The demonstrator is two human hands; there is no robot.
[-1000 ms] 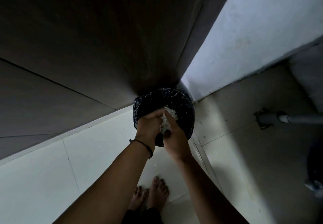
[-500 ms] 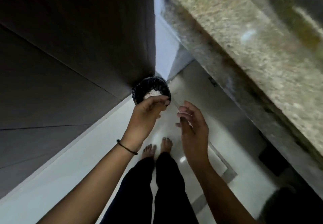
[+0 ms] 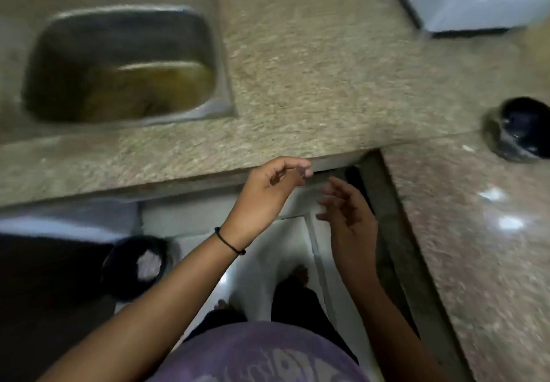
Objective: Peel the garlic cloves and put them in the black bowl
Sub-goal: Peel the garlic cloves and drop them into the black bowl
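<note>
Both hands empty: left hand (image 3: 268,191) loosely curled, right hand (image 3: 348,218) fingers spread, by the counter (image 3: 297,84) edge. Black bowl (image 3: 519,130) sits far right on counter, well apart; no garlic in view. Risk imo: rushed sideways reach tips the bowl.

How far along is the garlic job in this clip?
Looks done: pale scraps, likely peel, lie in the floor bin. In hand: nothing; left hand and right hand are empty at the counter edge. Left: the black bowl on the counter is too blurred to judge; no cloves show.
</note>
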